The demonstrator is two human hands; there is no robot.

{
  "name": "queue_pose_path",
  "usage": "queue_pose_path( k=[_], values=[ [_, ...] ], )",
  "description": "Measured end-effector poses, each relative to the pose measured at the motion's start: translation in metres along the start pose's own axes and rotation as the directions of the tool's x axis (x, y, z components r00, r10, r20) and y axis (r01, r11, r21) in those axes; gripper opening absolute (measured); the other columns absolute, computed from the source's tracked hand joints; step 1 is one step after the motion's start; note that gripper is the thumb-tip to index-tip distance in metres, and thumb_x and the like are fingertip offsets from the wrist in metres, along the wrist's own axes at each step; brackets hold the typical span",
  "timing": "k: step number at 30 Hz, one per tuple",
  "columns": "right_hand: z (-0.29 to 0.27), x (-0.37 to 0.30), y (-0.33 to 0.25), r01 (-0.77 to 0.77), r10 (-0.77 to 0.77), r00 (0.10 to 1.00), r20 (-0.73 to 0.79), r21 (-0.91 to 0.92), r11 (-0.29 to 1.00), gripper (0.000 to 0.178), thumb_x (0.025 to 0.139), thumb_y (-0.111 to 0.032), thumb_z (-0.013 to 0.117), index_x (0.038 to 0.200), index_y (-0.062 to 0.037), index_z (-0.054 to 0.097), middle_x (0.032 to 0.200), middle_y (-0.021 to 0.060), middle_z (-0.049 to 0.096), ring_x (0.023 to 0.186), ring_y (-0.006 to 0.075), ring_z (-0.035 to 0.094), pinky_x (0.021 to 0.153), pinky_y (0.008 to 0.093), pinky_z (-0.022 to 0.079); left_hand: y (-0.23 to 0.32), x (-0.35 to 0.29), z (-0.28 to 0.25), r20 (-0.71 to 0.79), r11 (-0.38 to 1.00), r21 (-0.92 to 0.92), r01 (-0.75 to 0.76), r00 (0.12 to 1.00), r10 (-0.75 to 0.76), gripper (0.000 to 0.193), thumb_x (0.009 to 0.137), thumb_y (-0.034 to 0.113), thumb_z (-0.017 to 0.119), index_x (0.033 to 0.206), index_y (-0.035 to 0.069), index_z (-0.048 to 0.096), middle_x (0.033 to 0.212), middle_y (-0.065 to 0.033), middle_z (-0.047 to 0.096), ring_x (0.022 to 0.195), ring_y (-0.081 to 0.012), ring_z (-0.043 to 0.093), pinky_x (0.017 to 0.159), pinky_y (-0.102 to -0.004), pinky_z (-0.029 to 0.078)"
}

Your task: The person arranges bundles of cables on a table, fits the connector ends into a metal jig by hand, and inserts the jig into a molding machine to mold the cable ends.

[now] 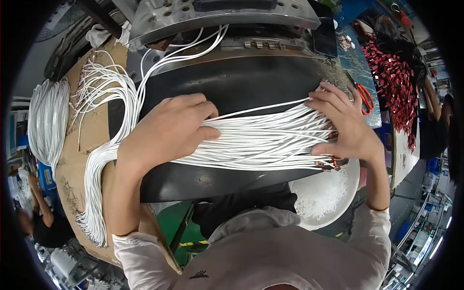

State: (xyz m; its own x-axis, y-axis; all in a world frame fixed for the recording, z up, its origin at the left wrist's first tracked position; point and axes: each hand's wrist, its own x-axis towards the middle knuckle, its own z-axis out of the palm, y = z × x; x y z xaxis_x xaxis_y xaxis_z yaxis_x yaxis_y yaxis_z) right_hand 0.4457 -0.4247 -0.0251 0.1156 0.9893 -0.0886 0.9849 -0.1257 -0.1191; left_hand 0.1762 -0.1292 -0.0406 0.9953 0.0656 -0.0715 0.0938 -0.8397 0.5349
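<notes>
A wide bundle of white cables (261,145) lies across a black work surface (193,183). My left hand (176,128) is closed over the bundle, its thumb and curled fingers on the cables. At the right end, my right hand (345,116) has its fingers and thumb spread around the cable ends (331,164), which have reddish-copper tips. One cable (263,106) runs apart from the rest along the far side. To the left, the cables bend beneath my left forearm, where part of them is hidden.
More white cables (128,104) hang over cardboard (79,188) at the left, beside a coiled white hank (47,125). A metal machine (222,21) stands at the far edge. A white basin (355,181) holds white scraps. Orange-handled scissors (366,99) and a red-tipped pile (394,82) lie right.
</notes>
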Motion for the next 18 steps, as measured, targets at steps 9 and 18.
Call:
queue_pose_path(
  k=[9,18],
  values=[
    [-0.037,0.096,-0.053,-0.051,-0.071,0.967,0.244,0.46,0.886,0.066,0.088,-0.048,0.078,0.129,-0.0024,0.055,0.105,0.0214,0.071,0.103,0.0366,0.068,0.093,0.0457,0.048,-0.005,0.007,0.006,-0.591,0.992,0.052,-0.113,0.797,0.122,0.014,0.088,0.001,0.072,0.099,-0.002,0.064,0.095,-0.0142,0.064,0.088,-0.0357,0.062,0.077,-0.0427,0.05],
    [-0.085,0.111,-0.053,0.038,-0.084,0.853,0.515,0.099,0.994,0.053,0.084,-0.038,0.08,0.118,0.0002,0.066,0.097,0.0184,0.073,0.099,0.0364,0.068,0.091,0.0465,0.05,-0.008,0.004,0.012,-0.558,0.963,0.168,-0.211,0.785,0.27,0.022,0.084,0.001,0.077,0.103,-0.001,0.067,0.097,-0.0129,0.067,0.089,-0.0331,0.064,0.078,-0.0407,0.052]
  ],
)
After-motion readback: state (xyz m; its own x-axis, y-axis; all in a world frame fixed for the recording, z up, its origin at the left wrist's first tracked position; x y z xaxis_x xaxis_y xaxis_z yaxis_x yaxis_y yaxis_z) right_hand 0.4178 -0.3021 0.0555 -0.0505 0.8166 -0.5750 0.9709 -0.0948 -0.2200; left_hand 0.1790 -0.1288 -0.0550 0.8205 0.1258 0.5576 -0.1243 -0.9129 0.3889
